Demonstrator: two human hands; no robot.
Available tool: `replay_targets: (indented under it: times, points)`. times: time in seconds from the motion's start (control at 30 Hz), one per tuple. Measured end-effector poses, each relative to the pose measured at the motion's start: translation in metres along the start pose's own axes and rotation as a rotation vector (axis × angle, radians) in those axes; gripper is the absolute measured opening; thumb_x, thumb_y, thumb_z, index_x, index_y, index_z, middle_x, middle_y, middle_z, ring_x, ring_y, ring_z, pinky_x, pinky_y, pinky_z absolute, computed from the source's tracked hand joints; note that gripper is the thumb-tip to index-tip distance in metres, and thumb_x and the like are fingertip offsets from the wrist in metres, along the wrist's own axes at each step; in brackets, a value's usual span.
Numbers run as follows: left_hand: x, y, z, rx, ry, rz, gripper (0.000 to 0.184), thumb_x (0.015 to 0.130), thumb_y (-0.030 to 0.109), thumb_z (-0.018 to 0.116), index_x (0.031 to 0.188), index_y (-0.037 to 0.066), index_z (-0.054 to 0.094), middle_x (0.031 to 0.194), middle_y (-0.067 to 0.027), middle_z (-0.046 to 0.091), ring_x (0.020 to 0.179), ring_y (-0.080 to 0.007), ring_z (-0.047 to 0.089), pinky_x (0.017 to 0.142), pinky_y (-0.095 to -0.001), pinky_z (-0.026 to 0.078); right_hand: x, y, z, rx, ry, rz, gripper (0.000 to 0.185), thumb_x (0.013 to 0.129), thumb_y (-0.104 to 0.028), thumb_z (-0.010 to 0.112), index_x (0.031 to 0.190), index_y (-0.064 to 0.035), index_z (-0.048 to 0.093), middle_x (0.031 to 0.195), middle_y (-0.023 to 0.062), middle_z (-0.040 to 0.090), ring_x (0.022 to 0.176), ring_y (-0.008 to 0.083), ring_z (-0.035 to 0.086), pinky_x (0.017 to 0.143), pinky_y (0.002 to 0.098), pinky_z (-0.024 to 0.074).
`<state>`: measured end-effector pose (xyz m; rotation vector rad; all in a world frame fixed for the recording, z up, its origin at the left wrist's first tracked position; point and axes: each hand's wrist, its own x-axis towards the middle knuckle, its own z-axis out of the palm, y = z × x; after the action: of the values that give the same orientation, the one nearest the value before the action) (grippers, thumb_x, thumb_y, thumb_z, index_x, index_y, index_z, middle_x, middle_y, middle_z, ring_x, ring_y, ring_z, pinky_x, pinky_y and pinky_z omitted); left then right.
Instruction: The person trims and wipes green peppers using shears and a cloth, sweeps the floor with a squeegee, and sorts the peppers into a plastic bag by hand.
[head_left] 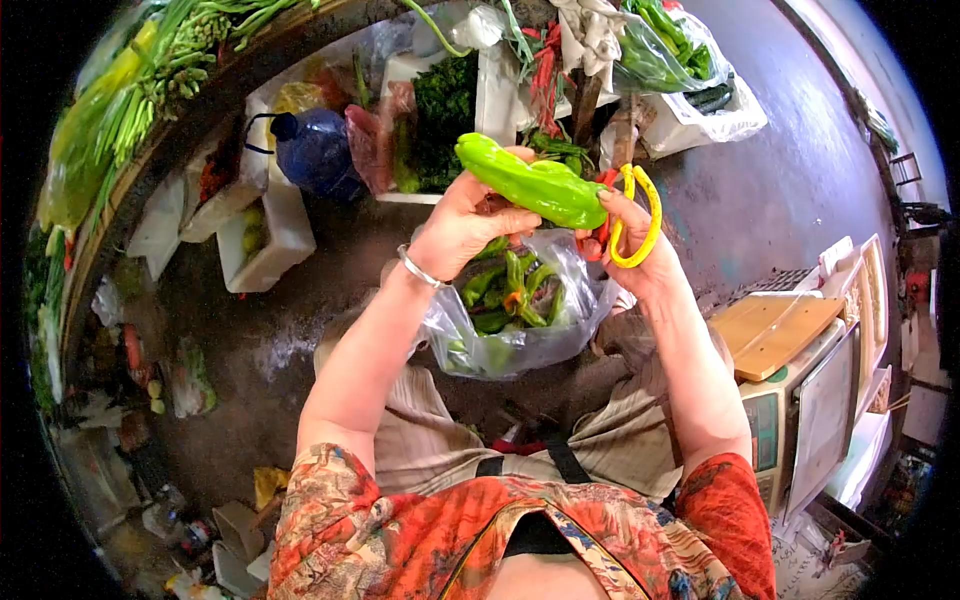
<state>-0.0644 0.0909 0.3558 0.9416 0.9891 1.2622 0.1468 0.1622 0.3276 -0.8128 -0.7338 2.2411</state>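
Showing, upper left of the frame, 1 blue jug (318, 155) near 1 white foam box (288, 250), both standing apart from the hands.

Grasping with the left hand (452, 225), upper centre of the frame, 1 large green pepper (530, 183) between thumb and fingers, sloping down toward the right. Risking a slip on the smooth skin, if pinching too lightly or turning quickly.

Including, centre of the frame below the hands, 1 clear plastic bag (500, 355) holding smaller peppers (515, 290). Having a slack rim, so risking folding inward or spilling, if being bumped.

Gripping with the right hand (645, 255), right of centre, 1 yellow looped handle (656, 212), apparently belonging to scissors; not showing any blade clearly. Nearing the pepper's lower end with the thumb, not showing contact for certain. Risking nicked left fingers or gashed flesh, if misjudging a hidden edge.

Including, right of the frame, 1 wooden board (778, 332); risking a knock, if swinging the right elbow outward.
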Motion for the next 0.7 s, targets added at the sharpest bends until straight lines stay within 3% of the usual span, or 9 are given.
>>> replay_targets:
  times: [0.07,0.2,0.33,0.4,0.5,0.57,0.63,0.7]
  points:
    - [0.002,-0.017,-0.001,-0.13,0.024,-0.005,0.05,0.081,0.0,0.066,0.126,0.009,0.049,0.105,-0.0069,0.063,0.085,-0.0168,0.061,0.064,-0.0274,0.049,0.0,0.005,0.003,-0.014,-0.042,0.093,0.026,0.09,-0.03,0.059,0.102,-0.007,0.059,0.078,0.0076,0.064,0.062,0.0136,0.06,0.046,0.0236,0.0449]
    - [0.004,-0.018,-0.002,-0.197,0.025,0.063,0.033,0.08,0.001,0.066,0.112,0.005,0.057,0.103,-0.007,0.064,0.081,-0.0174,0.061,0.06,-0.027,0.047,-0.003,0.009,0.007,0.04,-0.069,0.17,0.028,0.09,-0.032,0.058,0.103,-0.007,0.059,0.08,0.0083,0.065,0.06,0.0135,0.06,0.045,0.0234,0.0449]
    - [0.007,-0.027,-0.004,-0.16,0.069,0.096,0.028,0.082,0.002,0.064,0.109,0.006,0.059,0.101,-0.0069,0.064,0.079,-0.0167,0.06,0.059,-0.0272,0.047,-0.005,0.008,0.012,0.018,-0.076,0.203,0.029,0.09,-0.032,0.058,0.105,-0.0072,0.057,0.084,0.0083,0.065,0.06,0.0138,0.06,0.045,0.0236,0.0449]
    - [0.008,-0.025,-0.001,-0.237,0.175,0.081,0.02,0.083,0.006,0.066,0.101,0.007,0.059,0.084,-0.0056,0.066,0.058,-0.0129,0.059,0.049,-0.0256,0.045,-0.006,0.012,0.011,-0.064,-0.037,0.057,0.034,0.088,-0.033,0.061,0.109,-0.0069,0.056,0.084,0.0091,0.065,0.064,0.0141,0.06,0.053,0.0259,0.0469]
    - [0.01,-0.032,-0.009,-0.205,0.251,0.0,0.012,0.084,0.007,0.065,0.094,0.006,0.058,0.074,-0.0065,0.064,0.05,-0.0116,0.054,0.045,-0.0259,0.044,-0.004,0.015,0.014,0.01,0.031,-0.062,0.035,0.086,-0.029,0.066,0.11,-0.0066,0.055,0.085,0.0072,0.064,0.065,0.0135,0.06,0.053,0.0262,0.0478]
    - [0.011,-0.034,-0.009,-0.192,0.254,0.006,0.011,0.084,0.007,0.065,0.091,0.006,0.057,0.07,-0.0064,0.062,0.049,-0.0111,0.054,0.045,-0.0251,0.043,-0.005,0.013,0.014,0.068,0.004,-0.065,0.034,0.084,-0.024,0.069,0.11,-0.007,0.054,0.086,0.0053,0.063,0.066,0.0132,0.059,0.053,0.0262,0.0483]
    - [0.011,-0.033,-0.006,-0.174,0.25,0.008,0.011,0.084,0.007,0.065,0.089,0.006,0.056,0.067,-0.0063,0.061,0.048,-0.0106,0.053,0.044,-0.0243,0.043,-0.007,0.01,0.015,-0.07,-0.035,-0.033,0.03,0.082,-0.022,0.071,0.102,-0.008,0.055,0.088,0.0026,0.061,0.067,0.0127,0.057,0.055,0.0259,0.047]
    - [0.009,-0.029,-0.001,0.013,0.213,0.016,0.01,0.084,0.007,0.064,0.089,0.005,0.055,0.067,-0.0047,0.06,0.049,-0.0097,0.053,0.043,-0.023,0.042,-0.004,0.016,0.009,-0.079,0.019,-0.038,0.031,0.08,-0.021,0.071,0.103,-0.0075,0.055,0.088,0.0027,0.061,0.066,0.0127,0.058,0.055,0.0256,0.0469]
